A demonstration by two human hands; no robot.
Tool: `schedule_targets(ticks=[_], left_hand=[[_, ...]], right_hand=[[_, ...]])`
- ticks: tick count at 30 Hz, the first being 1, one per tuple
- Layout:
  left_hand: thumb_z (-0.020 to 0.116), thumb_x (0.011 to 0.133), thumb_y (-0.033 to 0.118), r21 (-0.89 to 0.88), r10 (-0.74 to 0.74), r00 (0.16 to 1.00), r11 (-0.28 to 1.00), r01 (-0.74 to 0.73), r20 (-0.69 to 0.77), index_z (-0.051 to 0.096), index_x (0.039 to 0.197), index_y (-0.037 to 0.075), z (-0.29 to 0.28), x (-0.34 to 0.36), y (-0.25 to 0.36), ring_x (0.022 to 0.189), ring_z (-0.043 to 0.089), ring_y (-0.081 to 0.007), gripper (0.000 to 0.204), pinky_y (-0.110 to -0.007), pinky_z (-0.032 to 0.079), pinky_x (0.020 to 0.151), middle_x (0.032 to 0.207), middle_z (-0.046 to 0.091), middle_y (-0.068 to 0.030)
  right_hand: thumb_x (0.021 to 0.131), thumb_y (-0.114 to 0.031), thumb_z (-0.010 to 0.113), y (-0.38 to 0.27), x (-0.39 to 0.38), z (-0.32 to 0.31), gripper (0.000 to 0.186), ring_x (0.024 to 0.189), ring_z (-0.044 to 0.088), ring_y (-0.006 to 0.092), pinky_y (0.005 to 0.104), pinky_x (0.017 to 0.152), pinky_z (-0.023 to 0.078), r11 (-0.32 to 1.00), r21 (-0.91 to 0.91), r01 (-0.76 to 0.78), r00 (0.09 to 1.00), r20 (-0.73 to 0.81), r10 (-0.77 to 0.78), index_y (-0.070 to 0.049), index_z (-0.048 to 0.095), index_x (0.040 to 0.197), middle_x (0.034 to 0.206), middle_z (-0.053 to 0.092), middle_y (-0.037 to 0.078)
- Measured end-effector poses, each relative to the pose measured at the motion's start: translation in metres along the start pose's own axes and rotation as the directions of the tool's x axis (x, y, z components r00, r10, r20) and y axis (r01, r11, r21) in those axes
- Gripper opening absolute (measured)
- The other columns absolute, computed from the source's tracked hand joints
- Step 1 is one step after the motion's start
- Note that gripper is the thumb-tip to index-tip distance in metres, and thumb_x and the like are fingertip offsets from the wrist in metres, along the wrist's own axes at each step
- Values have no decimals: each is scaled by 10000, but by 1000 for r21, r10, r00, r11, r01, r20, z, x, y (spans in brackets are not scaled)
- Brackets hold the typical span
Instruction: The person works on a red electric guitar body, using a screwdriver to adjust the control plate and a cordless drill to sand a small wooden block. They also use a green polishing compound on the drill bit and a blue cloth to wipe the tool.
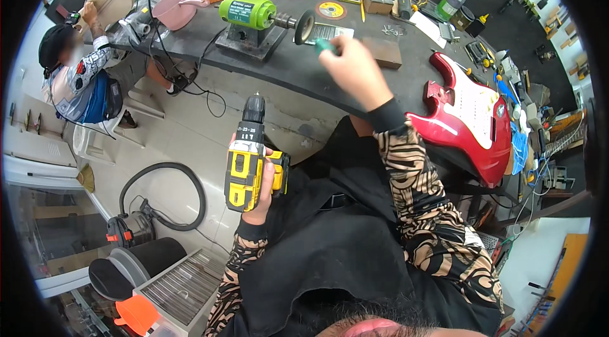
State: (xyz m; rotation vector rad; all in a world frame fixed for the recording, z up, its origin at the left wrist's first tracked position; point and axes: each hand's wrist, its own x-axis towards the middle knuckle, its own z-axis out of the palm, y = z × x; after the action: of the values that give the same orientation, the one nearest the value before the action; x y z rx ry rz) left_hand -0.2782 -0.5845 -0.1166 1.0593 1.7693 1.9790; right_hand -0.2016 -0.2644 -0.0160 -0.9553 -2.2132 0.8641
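Observation:
My left hand [261, 194] is wrapped round the handle of a yellow and black cordless drill [244, 169], held upright over my lap with its chuck toward the bench. My right hand [356, 67] is closed on a small green thing [322, 46], whose kind is mostly hidden by the fingers. It is over the bench, just right of the wheel [304, 27] of a green bench grinder [248, 12]. A red electric guitar body [495, 156] with a white pickguard [474, 107] lies at the bench's right edge.
On the bench [292, 71] lie a cutting disc [332, 10], a brown block [382, 52], loose screws [392, 31] and a pink pan [174, 7]. Many tools crowd the back. A seated person [82, 77] works at the far left. A vacuum cleaner [132, 228] with a hose stands on the floor.

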Motion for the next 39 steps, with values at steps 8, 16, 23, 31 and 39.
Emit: schedule_targets(ticks=[8, 16, 23, 31, 39], left_hand=[[641, 1050, 31, 73, 17, 1000, 997, -16, -7, 271, 1752, 38, -13, -13, 10, 924, 610, -113, 794, -285, 521, 866, 1218, 664, -81], [650, 1048, 36, 53, -9, 999, 999, 11, -31, 294, 1740, 38, -14, -19, 7, 930, 605, -113, 778, -284, 517, 869, 1204, 666, -71], [656, 1044, 40, 82, 0, 1000, 997, 2, -22, 289, 1746, 34, -11, -19, 9, 938, 609, -117, 793, -295, 519, 884, 1217, 674, -76], [722, 1023, 54, 42, -28, 998, 999, 31, -59, 336, 1717, 27, -6, -18, 13, 1114, 737, -201, 795, -357, 563, 1040, 1184, 755, -107], [688, 1040, 53, 62, -21, 1000, 998, 22, -24, 264, 1759, 13, 1, -15, 12, 952, 631, -126, 836, -309, 530, 920, 1222, 682, -93]], right_hand=[[964, -285, 753, -9, -21, 40, 396, 1101, 724, 429, 505, 956, 586, 990, 24, 138, 990, -45, -137, -13, 679, 1241, 1214, 699, 202], [968, -300, 764, -7, -19, 42, 410, 1070, 729, 417, 498, 938, 589, 987, 24, 158, 987, -39, -157, 1, 688, 1237, 1183, 714, 189], [978, -313, 765, -8, -19, 42, 424, 1056, 738, 404, 485, 931, 589, 984, 56, 171, 985, -27, -170, 8, 702, 1248, 1177, 721, 186], [976, -321, 781, -5, -17, 41, 433, 1045, 745, 389, 471, 926, 589, 981, 109, 161, 987, 0, -162, 18, 715, 1237, 1178, 732, 193], [984, -331, 787, 1, -14, 40, 431, 1054, 741, 394, 474, 928, 587, 976, 134, 170, 984, 23, -175, 20, 714, 1223, 1179, 733, 195]])
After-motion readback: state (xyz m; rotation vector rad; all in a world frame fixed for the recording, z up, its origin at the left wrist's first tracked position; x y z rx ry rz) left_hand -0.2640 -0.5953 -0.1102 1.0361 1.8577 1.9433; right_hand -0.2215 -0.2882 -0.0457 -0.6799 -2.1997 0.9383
